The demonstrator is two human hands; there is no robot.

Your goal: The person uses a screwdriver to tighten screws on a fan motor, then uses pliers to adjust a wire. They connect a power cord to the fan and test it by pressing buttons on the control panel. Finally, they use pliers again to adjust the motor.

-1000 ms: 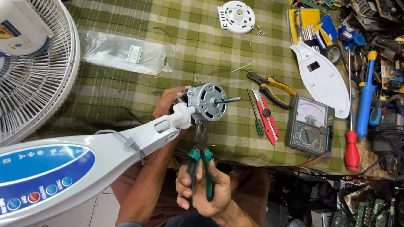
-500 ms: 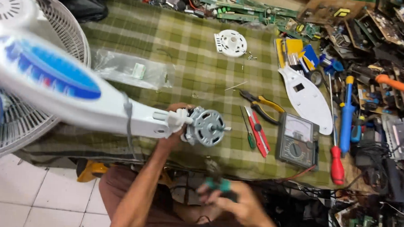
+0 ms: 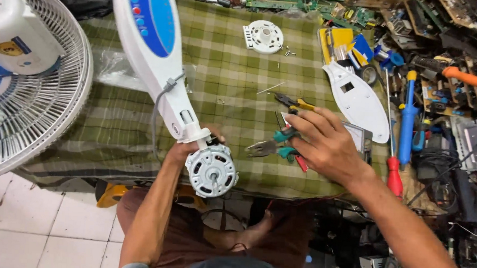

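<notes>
My left hand [image 3: 186, 149] grips the neck of a white fan body [image 3: 155, 48] just above its bare round motor [image 3: 211, 170], which points toward me with its shaft end up. The fan's blue control panel [image 3: 149, 12] lies across the green checked cloth [image 3: 236, 74]. My right hand [image 3: 325, 144] rests on the cloth, closed on green-handled pliers [image 3: 270, 146] whose jaws point left toward the motor. Under that hand lie a red-handled tool and part of a multimeter [image 3: 360, 137].
A white fan grille with its rear housing [image 3: 29, 85] stands at the left. On the cloth lie a round white cover [image 3: 263, 36], yellow-handled pliers [image 3: 294, 103], a white plastic panel [image 3: 357, 99] and screwdrivers [image 3: 395, 158]. Electronics clutter fills the right side.
The fan body swung from lying across the left to pointing away over the cloth. The motor now faces me. My right hand moved up from my lap onto the cloth with the pliers.
</notes>
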